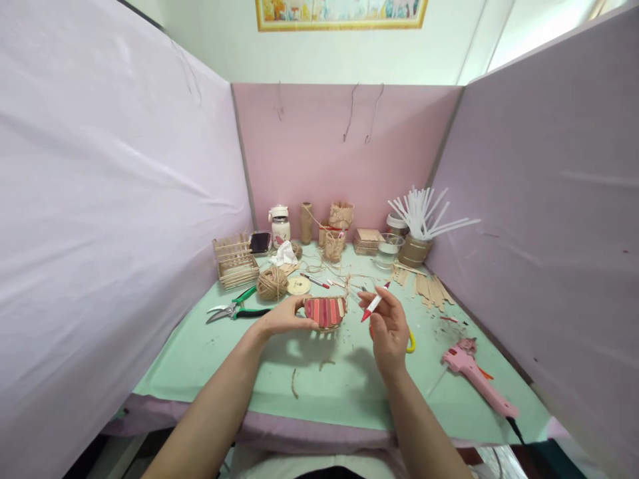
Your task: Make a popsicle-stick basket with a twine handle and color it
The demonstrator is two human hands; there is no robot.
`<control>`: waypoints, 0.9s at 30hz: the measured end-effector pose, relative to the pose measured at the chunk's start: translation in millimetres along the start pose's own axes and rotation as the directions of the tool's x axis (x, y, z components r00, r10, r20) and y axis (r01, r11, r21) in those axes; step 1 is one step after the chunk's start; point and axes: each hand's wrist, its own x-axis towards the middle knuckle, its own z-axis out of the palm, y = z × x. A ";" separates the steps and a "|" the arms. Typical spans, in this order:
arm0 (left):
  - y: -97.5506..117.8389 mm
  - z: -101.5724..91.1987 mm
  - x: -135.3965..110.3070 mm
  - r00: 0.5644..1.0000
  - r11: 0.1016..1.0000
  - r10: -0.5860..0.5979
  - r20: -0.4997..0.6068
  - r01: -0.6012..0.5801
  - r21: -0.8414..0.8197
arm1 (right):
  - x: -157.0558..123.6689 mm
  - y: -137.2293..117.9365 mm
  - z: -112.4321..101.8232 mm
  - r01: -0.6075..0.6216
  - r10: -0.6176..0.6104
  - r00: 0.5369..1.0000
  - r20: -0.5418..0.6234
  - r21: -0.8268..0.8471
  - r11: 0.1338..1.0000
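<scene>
My left hand grips the left side of a small craft basket above the table. Its upper face is striped in reds, pinks and purple, with a paler strip at the right end, and twine edges it. In my right hand is a white marker with red ends, its lower red end tilted toward the basket but apart from it. Under my right hand lies something with a yellow loop handle, mostly hidden. Two short twine scraps lie below the basket.
Green-handled pruning shears and a twine ball lie left. A pink glue gun rests right, near wooden sticks and a pot of white glue sticks. A slatted wooden crate stands back left.
</scene>
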 end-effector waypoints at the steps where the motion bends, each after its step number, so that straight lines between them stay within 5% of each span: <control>1: 0.0 0.0 0.2 1.000 1.000 0.002 -0.001 -0.002 0.001 | 0.1 -1.9 0.2 0.012 -0.012 1.000 -0.019 0.022 1.000; 8: 0.9 0.0 1.0 0.999 0.998 -0.037 -0.026 0.038 0.056 | 5.7 -17.2 5.4 -0.016 0.004 0.990 -0.142 -0.087 0.996; 14: 3.8 1.1 -0.4 1.000 0.991 -0.011 -0.018 0.013 0.136 | 16.9 -12.0 10.9 0.096 -0.027 0.982 0.185 -0.374 0.922; 18: 5.7 2.2 -1.4 1.000 0.989 0.009 -0.002 -0.009 0.151 | 15.9 -2.7 15.8 0.130 -0.031 0.969 0.247 -0.393 0.910; 23: 6.8 3.0 -2.1 1.000 0.989 0.027 0.003 -0.027 0.148 | 10.4 3.9 20.9 0.028 -0.040 0.999 -0.024 -0.387 0.922; 27: 7.5 2.7 -2.4 1.000 0.987 0.029 0.000 -0.029 0.156 | 21.8 -7.8 -4.7 0.007 -0.083 0.970 -0.227 -0.319 0.948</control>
